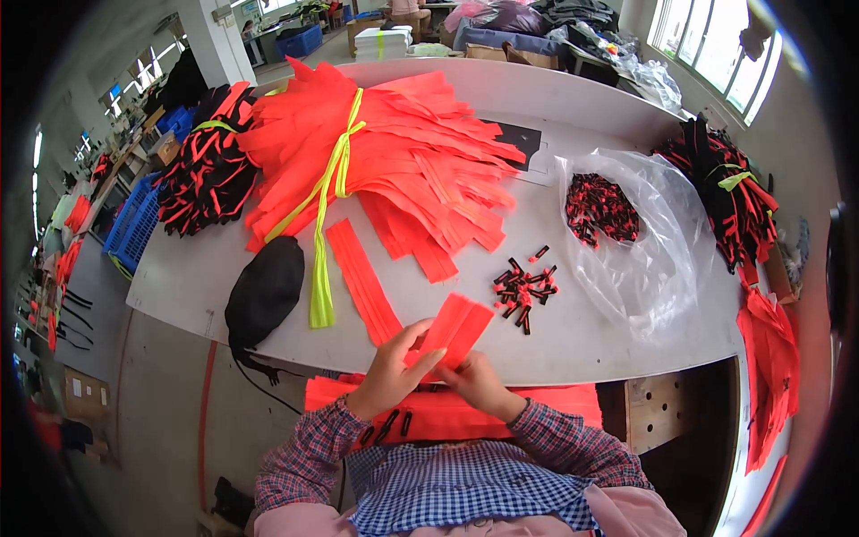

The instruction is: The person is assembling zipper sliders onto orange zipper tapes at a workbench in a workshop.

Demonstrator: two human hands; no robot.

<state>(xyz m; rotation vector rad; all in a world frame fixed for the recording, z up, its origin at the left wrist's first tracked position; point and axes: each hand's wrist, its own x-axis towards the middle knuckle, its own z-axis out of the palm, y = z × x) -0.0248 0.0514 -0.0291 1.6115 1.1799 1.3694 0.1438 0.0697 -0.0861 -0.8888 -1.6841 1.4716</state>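
Note:
My left hand [390, 376] grips a bright red-orange zipper strip [459, 329] between thumb and fingers, near the table's front edge. Below the strip, my right hand [483, 385] is closed at its lower end; its fingertips are partly hidden, and I cannot see whether a small piece is in them too. Another flat zipper strip [365, 282] lies on the table just beyond my left hand. To the right of the held strip is a loose pile of small black-and-red zipper pulls [526, 291]. Across my lap lie more red-orange strips [510, 407], with several black pulls [390, 424] on them at the left.
A big bundle of red-orange strips [420, 148], tied with yellow-green ribbon [324, 259], covers the table's back left. Beside it sits a black pouch [266, 288]. A clear plastic bag [644, 268] of pulls stands right. Black-and-red bundles [208, 166] flank both sides.

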